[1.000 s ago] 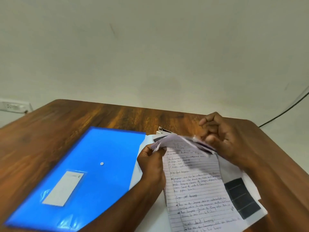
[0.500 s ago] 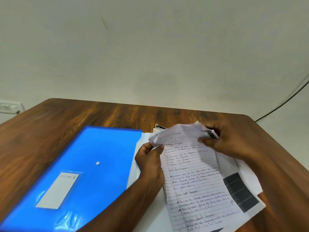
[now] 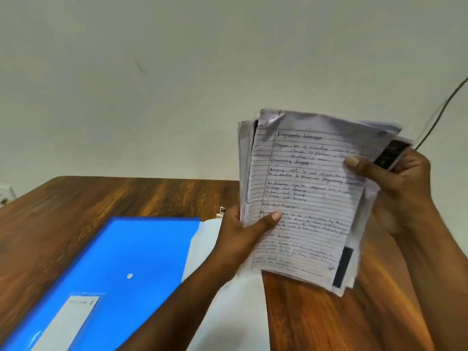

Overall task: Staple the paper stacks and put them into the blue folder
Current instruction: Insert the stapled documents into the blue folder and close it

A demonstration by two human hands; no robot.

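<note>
A stack of lined, handwritten papers (image 3: pixel 304 198) stands upright in the air above the right half of the wooden table (image 3: pixel 76 203). My left hand (image 3: pixel 243 236) grips its lower left edge, thumb on the front sheet. My right hand (image 3: pixel 395 183) grips its upper right edge, thumb on the front. A dark, shiny object (image 3: pixel 388 154) shows between the right fingers; I cannot tell what it is. The blue folder (image 3: pixel 121 269) lies flat and closed on the table at lower left, with a white snap and a white label pocket (image 3: pixel 68 323).
White sheets (image 3: pixel 228 312) lie on the table beside and partly under the folder's right edge. A small pale object (image 3: pixel 221 211) peeks out behind my left hand. A black cable (image 3: pixel 440 115) runs down the wall at right. A wall socket (image 3: pixel 5 193) sits at far left.
Both hands have lifted the handwritten stack off the table and stood it upright. Plain white sheets remain on the table where it lay.
</note>
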